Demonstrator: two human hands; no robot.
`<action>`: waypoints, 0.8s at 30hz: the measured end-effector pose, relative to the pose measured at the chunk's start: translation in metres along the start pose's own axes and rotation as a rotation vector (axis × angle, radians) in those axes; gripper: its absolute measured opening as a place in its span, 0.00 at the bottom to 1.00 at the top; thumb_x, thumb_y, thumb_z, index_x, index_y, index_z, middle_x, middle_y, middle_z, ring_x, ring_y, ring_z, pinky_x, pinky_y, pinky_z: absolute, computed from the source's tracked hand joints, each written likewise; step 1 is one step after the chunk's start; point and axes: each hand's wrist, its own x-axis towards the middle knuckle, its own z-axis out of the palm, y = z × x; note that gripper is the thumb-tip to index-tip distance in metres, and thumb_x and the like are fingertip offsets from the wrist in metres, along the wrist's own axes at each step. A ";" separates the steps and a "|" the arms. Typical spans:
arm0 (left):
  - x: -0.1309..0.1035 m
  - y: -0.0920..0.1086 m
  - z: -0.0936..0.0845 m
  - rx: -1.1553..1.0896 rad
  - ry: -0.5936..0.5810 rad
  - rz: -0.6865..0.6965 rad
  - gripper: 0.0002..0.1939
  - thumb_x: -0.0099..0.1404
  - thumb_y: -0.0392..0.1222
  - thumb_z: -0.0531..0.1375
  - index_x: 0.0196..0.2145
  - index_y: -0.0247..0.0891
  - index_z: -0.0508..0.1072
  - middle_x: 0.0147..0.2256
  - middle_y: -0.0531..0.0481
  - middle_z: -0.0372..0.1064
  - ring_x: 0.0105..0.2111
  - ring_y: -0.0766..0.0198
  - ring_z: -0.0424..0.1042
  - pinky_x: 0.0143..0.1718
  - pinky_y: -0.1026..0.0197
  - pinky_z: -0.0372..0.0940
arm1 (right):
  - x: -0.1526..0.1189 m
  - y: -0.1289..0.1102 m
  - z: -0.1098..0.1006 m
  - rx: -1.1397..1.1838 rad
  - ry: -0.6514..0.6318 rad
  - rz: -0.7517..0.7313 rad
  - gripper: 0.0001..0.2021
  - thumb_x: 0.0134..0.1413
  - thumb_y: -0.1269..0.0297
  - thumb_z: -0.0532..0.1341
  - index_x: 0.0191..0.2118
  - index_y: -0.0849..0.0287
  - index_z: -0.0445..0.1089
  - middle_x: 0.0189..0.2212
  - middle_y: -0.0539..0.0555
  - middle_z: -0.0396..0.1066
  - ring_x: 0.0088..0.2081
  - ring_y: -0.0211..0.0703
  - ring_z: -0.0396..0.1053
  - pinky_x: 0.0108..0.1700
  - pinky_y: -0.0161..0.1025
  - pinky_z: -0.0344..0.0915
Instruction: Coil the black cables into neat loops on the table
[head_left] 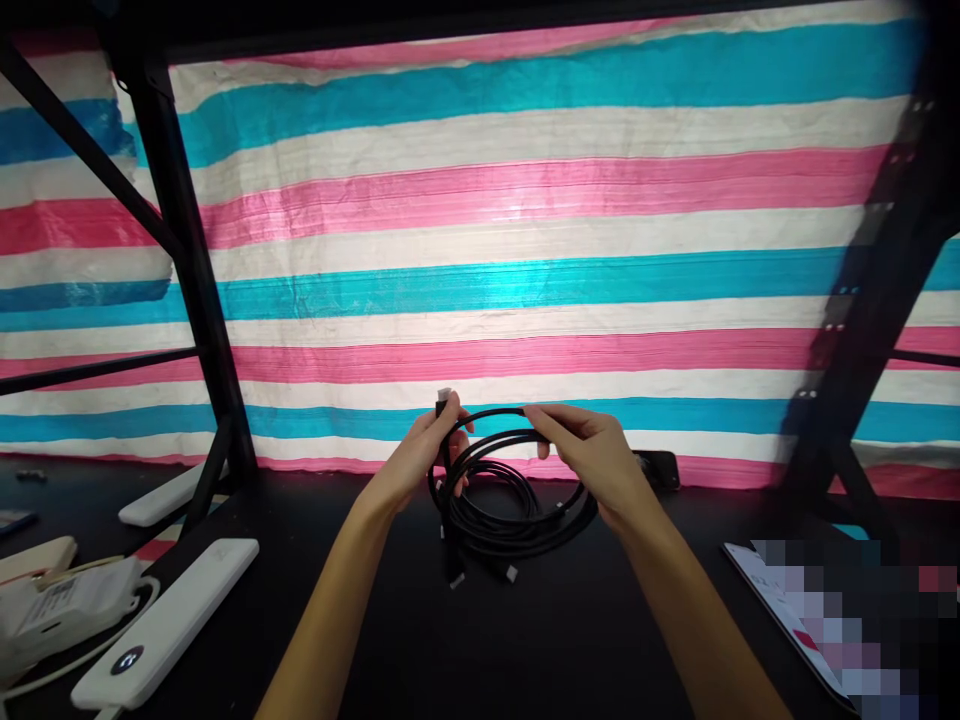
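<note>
A black cable [517, 543] is looped into a coil between my two hands, above the dark table. My left hand [421, 447] is closed on the coil's left side, and a cable plug [443, 398] with a pale metal tip sticks up by its thumb. My right hand [592, 445] pinches the upper right part of the loops between thumb and fingers. Below the coil hang further plugs [511, 574] with light tips. More black cable loops [510, 480] show behind the held coil; whether they rest on the table I cannot tell.
At the left lie a white power bank [169, 620], a white adapter [75, 610] with a cord, and another white flat device [165, 495]. A black object [660, 468] is behind my right hand. A phone-like slab [787, 620] lies right. Black metal posts [187, 250] frame a striped sheet [525, 230].
</note>
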 end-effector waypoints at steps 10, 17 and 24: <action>-0.003 -0.007 0.023 0.258 -0.023 0.123 0.19 0.48 0.51 0.66 0.31 0.37 0.65 0.20 0.56 0.63 0.16 0.73 0.59 0.15 0.70 0.52 | -0.004 0.005 0.010 -0.047 -0.041 -0.020 0.13 0.42 0.54 0.64 0.27 0.60 0.76 0.21 0.52 0.72 0.23 0.39 0.66 0.25 0.35 0.60; -0.004 0.002 0.011 0.212 0.230 0.159 0.15 0.49 0.45 0.66 0.28 0.37 0.64 0.16 0.61 0.54 0.13 0.76 0.52 0.14 0.71 0.48 | -0.002 0.004 0.013 0.018 -0.043 -0.068 0.13 0.43 0.54 0.64 0.32 0.59 0.75 0.22 0.50 0.68 0.23 0.35 0.61 0.24 0.34 0.57; 0.000 0.004 0.004 -0.203 0.312 0.135 0.18 0.49 0.46 0.66 0.27 0.39 0.59 0.12 0.66 0.43 0.10 0.78 0.41 0.11 0.72 0.42 | -0.001 0.004 0.007 0.091 0.038 -0.033 0.15 0.48 0.51 0.62 0.32 0.59 0.72 0.16 0.43 0.47 0.18 0.30 0.44 0.19 0.33 0.43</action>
